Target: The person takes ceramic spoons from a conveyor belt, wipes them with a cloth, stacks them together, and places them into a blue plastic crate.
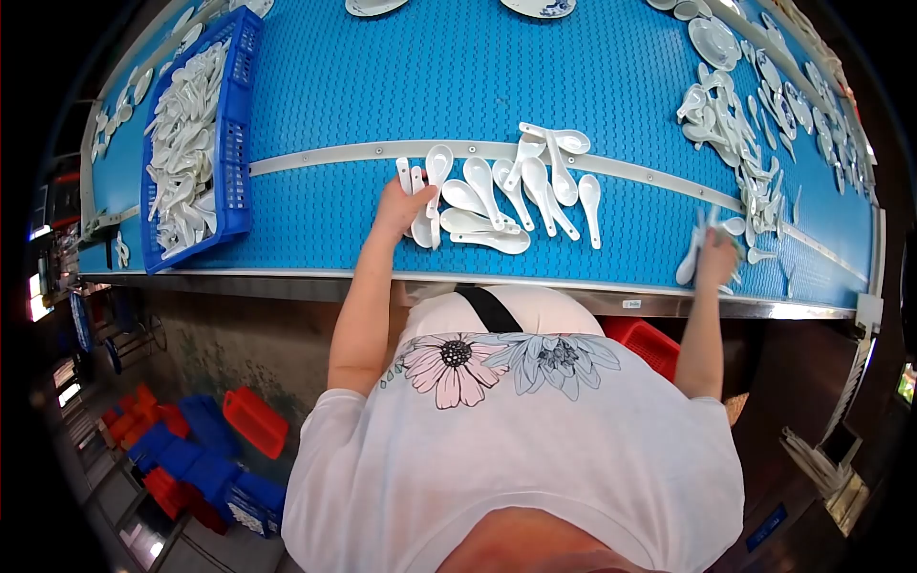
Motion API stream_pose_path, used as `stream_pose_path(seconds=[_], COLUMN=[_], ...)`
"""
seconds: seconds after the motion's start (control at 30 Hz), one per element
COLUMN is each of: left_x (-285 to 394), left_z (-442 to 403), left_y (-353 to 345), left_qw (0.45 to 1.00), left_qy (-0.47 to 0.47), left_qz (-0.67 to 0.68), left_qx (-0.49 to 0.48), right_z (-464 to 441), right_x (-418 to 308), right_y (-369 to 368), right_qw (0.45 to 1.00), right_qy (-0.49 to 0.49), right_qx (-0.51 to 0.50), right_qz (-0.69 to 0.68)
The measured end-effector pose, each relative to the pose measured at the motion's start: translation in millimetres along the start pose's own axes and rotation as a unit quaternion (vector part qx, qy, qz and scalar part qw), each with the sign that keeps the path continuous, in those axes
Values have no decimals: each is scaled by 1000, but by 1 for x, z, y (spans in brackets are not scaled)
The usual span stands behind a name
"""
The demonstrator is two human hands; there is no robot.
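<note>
My left hand (pixel 406 205) is closed around several white ceramic soup spoons, their handles sticking up past the fingers. One held spoon (pixel 439 164) shows its bowl upward beside my thumb. Just right of it, a loose group of white soup spoons (pixel 480 181) lies on the blue belt (pixel 382 95), some overlapping. Over at the right, my right hand (pixel 718 253) is blurred by motion, its fingers closed on white soup spoons. A spoon bowl (pixel 686 271) shows at its left side. Near that hand a long pile of spoons (pixel 716 124) stretches away up the belt.
A blue plastic basket (pixel 234 162) full of white spoons stands at the left. A pale divider rail (pixel 382 151) crosses the belt. Plates (pixel 714 43) and patterned spoons lie at the far right. Red and blue crates (pixel 256 420) are on the floor at lower left.
</note>
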State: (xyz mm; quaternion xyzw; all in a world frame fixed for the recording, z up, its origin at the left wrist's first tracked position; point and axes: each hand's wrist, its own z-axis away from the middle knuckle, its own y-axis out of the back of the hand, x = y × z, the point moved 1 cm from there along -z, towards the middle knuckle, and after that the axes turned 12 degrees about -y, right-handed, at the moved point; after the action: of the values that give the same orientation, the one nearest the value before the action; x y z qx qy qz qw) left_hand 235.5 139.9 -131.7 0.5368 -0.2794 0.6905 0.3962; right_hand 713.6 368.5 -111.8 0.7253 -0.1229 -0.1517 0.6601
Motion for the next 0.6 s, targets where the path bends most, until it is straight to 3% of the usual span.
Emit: stream_pose_path(seconds=[0.1,0.17,0.23,0.27,0.3,0.37,0.4,0.5,0.57,0.6], left_x=[-6,-8,-5,1,4,0,-3,-12,-21,-20], left_z=[-2,-2,-1,2,3,2,1,-2,-7,-6], left_y=[1,2,2,0,0,2,2,3,5,5], left_qw=[1000,1000,1000,1000,1000,999,999,999,999,1000], left_qy=[-7,-10,-14,-9,-4,-10,-13,-16,-18,-13], left_qz=[-16,-13,-13,-17,-20,-33,-44,-46,-32,-23], left_qx=[4,3,1,0,-1,-2,-3,5,-9,1], right_z=[41,73,94,92,90,81,72,49,47,45], right_x=[-56,-90,-128,-137,-140,-148,-143,-119,-101,-92], right_y=[-19,-45,-23,-31,-25,-2,7,31,50,54], right_qw=[995,963,901,842,840,634,598,571,580,610], right_qy=[75,152,129,87,87,-61,-87,-74,-61,-39], right_qx=[-24,72,-118,-175,-175,-310,-340,-329,-315,-296], right_qz=[-61,-211,-398,-503,-506,-706,-721,-749,-749,-734])
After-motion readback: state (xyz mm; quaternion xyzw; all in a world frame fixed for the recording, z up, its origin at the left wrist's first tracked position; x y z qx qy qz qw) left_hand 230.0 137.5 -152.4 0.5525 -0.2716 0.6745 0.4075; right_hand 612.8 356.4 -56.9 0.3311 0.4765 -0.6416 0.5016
